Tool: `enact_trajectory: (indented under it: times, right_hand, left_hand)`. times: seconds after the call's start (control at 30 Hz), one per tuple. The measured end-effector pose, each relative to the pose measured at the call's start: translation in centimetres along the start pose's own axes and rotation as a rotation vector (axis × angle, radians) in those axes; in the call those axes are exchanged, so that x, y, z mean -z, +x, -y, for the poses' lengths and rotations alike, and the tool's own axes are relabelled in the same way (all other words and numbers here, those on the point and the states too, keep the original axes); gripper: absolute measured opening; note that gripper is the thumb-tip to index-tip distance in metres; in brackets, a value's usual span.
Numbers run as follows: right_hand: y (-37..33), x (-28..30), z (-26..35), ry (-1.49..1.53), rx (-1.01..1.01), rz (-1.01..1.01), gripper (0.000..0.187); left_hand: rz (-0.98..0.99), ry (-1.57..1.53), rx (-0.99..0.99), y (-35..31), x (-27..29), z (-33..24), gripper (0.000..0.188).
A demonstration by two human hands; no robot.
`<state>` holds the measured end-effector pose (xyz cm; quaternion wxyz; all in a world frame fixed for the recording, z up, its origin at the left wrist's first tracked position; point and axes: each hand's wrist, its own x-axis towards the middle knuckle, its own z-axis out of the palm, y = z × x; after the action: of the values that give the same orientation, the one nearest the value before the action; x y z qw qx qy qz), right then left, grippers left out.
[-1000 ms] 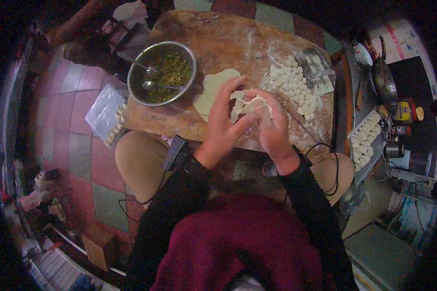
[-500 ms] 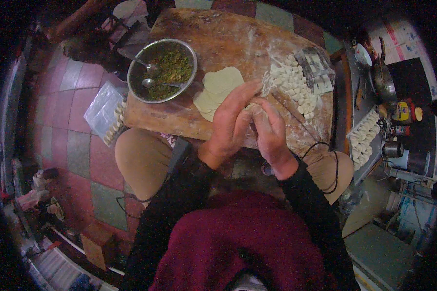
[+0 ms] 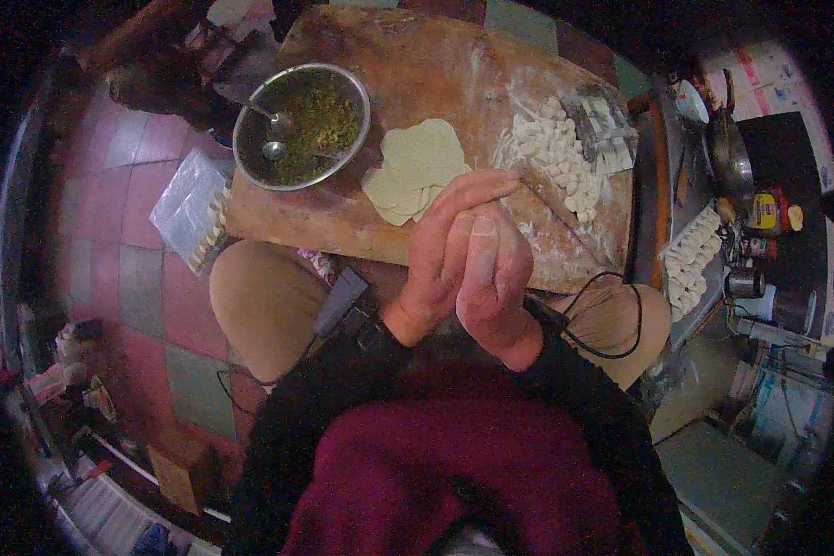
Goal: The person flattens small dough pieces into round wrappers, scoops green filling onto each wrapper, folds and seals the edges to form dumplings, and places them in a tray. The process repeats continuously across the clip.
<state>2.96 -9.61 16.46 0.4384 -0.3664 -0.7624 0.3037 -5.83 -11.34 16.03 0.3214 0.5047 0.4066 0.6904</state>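
My left hand [image 3: 440, 264] and my right hand [image 3: 496, 278] are pressed together over the near edge of a wooden board [image 3: 408, 65], fingers closed and overlapping. What they squeeze is covered by them; pale dough showed between the fingers a moment earlier, so it appears to be a dumpling. Just beyond my left hand lies an overlapping pile of round dough wrappers [image 3: 417, 157]. Farther left stands a steel bowl [image 3: 255, 157] of chopped green filling [image 3: 329, 120], with a spoon [image 3: 273, 148] in it. Small floured dough pieces [image 3: 551, 144] are heaped beyond my right hand.
A clear plastic bag [image 3: 612, 139] lies by the dough pieces. Rows of dumplings [image 3: 693, 264] sit on a tray at right; more dumplings [image 3: 215, 222] line a plastic sheet [image 3: 181, 204] at left. A black cable [image 3: 612, 354] loops over my right knee.
My hands have closed tightly together, the right one folding inward against the left. The bit of pale dough between them is now covered. The whole view has shifted slightly.
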Motion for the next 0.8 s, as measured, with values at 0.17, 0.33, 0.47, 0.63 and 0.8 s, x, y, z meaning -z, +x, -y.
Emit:
enact_trajectory:
  times: [0.17,0.33,0.47,0.63,0.8]
  right_hand:
    - [0.8,-2.0,-2.5,0.02,-0.129,-0.027,0.023]
    - [2.1,-1.1,-3.9,0.185,-0.371,0.141,0.022]
    - [1.7,0.2,-4.2,0.04,-0.185,0.18,0.021]
    - [2.2,0.6,-5.0,0.075,0.05,0.23,0.018]
    - [3.2,2.7,-5.3,-0.349,0.317,0.294,0.036]
  left_hand:
    - [-0.124,-0.075,0.244,-0.3,-0.2,2.1,0.037]
    - [-0.224,-0.485,0.572,0.0,-0.4,3.9,0.046]
    - [-0.252,-0.648,0.5,-0.5,-1.4,4.0,0.05]
    - [-0.419,-1.133,0.696,-1.3,-1.6,3.5,0.048]
    - [-0.408,-1.053,0.754,-1.5,-1.3,4.3,0.044]
